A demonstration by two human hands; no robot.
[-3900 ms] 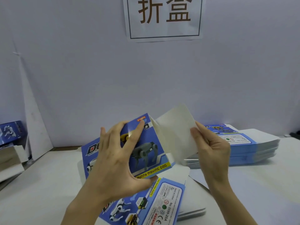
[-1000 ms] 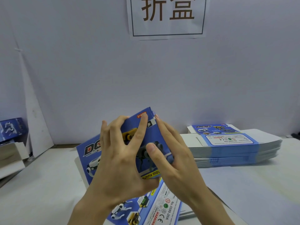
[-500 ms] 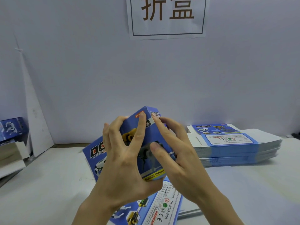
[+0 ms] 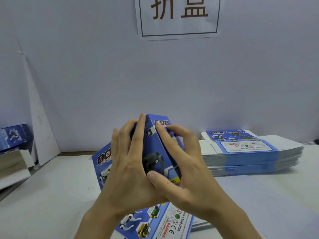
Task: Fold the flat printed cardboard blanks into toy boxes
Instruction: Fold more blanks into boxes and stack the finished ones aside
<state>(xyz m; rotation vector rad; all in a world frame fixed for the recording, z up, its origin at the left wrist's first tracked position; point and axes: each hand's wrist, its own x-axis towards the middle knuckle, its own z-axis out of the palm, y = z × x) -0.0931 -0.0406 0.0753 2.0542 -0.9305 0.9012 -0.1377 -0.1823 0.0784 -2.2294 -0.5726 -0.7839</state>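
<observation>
A blue printed toy box with a robot dog picture is held up over the table, tilted with one corner up. My left hand grips its front face and left side, fingers spread. My right hand grips the right end, fingertips curled onto the end panel marked DOG and thumb on the front. Flat printed blanks lie under my hands. A tall stack of flat blanks sits to the right.
A white wall with a paper sign stands behind the table. At the left edge are a blue folded box and white cardboard pieces. A white board leans against the wall.
The white end flap held open by my right hand has been folded in and closed. The box has turned so its end panel faces me, and my right fingers moved onto that end.
</observation>
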